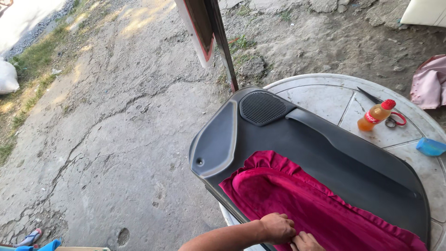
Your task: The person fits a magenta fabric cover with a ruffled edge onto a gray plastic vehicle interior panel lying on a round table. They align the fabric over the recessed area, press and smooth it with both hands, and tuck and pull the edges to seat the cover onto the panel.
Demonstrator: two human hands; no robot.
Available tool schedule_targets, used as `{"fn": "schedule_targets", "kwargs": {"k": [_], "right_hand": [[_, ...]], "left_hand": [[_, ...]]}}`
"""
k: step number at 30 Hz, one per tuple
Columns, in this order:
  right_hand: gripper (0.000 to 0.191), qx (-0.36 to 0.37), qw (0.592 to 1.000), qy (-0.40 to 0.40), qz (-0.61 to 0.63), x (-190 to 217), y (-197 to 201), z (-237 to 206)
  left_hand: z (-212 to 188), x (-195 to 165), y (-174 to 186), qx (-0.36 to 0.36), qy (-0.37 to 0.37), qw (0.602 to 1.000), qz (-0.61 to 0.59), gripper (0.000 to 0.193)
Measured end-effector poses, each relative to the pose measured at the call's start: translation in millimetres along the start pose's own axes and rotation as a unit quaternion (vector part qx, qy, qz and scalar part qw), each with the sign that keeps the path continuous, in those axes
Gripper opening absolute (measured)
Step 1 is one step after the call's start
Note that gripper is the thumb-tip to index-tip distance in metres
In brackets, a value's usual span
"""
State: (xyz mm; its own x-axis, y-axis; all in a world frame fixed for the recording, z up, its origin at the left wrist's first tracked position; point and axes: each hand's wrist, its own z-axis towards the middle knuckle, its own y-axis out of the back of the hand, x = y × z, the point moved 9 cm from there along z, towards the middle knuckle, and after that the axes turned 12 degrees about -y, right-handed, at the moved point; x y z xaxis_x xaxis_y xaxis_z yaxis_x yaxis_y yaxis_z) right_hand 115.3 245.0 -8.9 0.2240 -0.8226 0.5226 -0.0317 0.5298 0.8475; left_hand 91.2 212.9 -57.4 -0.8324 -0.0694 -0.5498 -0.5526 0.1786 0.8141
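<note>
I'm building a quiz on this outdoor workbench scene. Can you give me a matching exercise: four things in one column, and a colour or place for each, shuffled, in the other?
Things:
1. fabric
2. door panel
3. bottle
4. scissors

Descriptions:
A. dark grey, with a round speaker grille
B. magenta, spread over the panel under both hands
C. red handles, lying just behind the bottle
D. orange drink, red cap, standing on the round white table

Pairs: 1-B, 2-A, 3-D, 4-C

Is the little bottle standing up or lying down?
Standing up. The bottle sits upright on the round table, red cap on top, beside the scissors.
</note>
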Motion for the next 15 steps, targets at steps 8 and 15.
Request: {"fn": "schedule_targets", "kwargs": {"k": [8,15], "right_hand": [[0.012,0.094,0.947,-0.254,-0.172,-27,-16,-19],[0.015,0.203,0.917,-0.306,-0.154,-70,3,-46]], "left_hand": [[14,-10,-7,0.062,-0.036,0.997,0.011,0.028],[6,5,-3,0.124,-0.043,0.991,0.01,0.032]]}}
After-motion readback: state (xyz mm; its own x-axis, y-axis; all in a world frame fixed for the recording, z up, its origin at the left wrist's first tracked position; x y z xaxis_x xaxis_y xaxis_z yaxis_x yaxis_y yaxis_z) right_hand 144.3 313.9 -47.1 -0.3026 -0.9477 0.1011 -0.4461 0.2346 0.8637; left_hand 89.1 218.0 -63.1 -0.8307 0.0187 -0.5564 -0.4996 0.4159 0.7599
